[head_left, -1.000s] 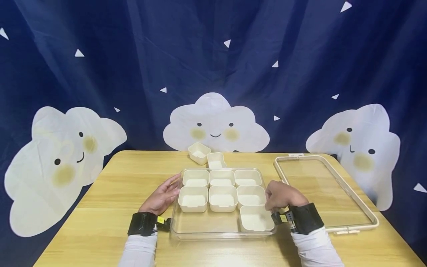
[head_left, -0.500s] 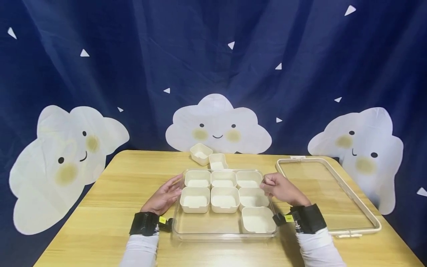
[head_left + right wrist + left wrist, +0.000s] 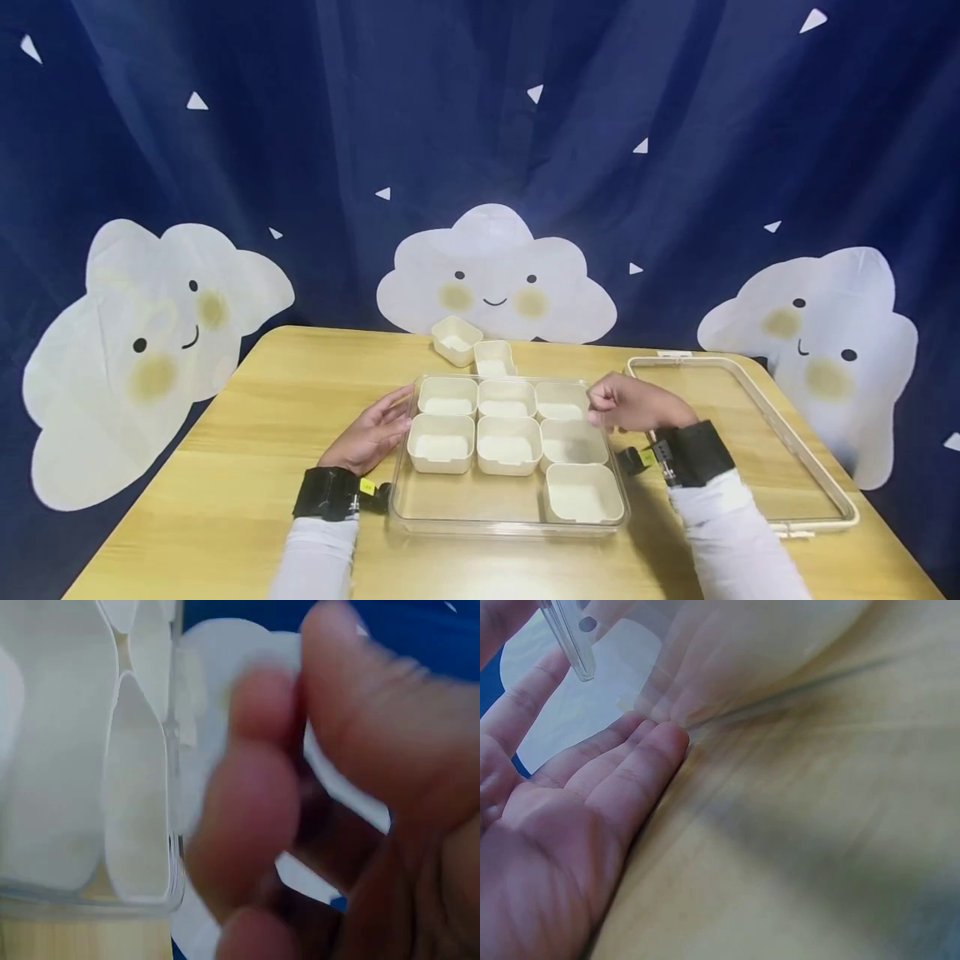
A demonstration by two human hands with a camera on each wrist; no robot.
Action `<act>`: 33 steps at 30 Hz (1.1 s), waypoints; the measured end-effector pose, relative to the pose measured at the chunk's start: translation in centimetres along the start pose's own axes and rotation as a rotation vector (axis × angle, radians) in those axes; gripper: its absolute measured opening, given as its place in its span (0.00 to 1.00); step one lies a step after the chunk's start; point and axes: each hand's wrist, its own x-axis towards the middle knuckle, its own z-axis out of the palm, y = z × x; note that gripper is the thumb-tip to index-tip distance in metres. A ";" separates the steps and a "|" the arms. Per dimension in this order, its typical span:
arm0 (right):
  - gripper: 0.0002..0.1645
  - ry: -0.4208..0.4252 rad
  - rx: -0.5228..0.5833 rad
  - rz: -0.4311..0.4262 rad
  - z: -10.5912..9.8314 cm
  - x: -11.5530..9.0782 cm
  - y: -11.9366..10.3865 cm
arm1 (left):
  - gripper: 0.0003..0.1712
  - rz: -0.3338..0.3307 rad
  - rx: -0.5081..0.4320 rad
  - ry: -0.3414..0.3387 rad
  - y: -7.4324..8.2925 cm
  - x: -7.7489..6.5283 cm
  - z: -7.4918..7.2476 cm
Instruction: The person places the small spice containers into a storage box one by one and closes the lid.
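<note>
In the head view, a clear shallow box point(image 3: 465, 504) stands on the table, with several cream cups in it. Two rows of cups fill its back and middle; one more cup point(image 3: 583, 493) sits in the front right corner. My left hand point(image 3: 367, 435) rests along the box's left side, fingers extended; in the left wrist view its fingertips point(image 3: 671, 739) meet the clear wall. By the back right corner my right hand point(image 3: 633, 404) hovers beside the rim. Its fingers point(image 3: 251, 795) are curled, thumb close to them, with nothing seen between them.
Two loose cream cups, one tilted point(image 3: 456, 340) and one nearer the box point(image 3: 494, 358), lie behind the box. A clear lid with a cream frame point(image 3: 795, 446) lies on the right of the wooden table point(image 3: 217, 467). A blue curtain point(image 3: 450, 100) hangs behind.
My right hand has left the front right cup and moved back along the box's right side to its back corner. The left hand stays at the left side. The head view has shifted slightly.
</note>
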 end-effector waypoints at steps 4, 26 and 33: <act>0.24 0.191 -0.285 0.033 -0.2 2.5 -0.1 | 0.41 -0.001 -0.005 -0.005 0.3 0.1 0.1; 0.02 0.316 -0.523 0.194 0.1 11.4 1.6 | 0.41 -0.013 0.018 0.013 0.3 0.2 0.2; 0.07 0.269 -0.594 0.238 -0.2 14.0 1.9 | 0.41 -0.013 0.006 0.018 0.1 0.1 0.1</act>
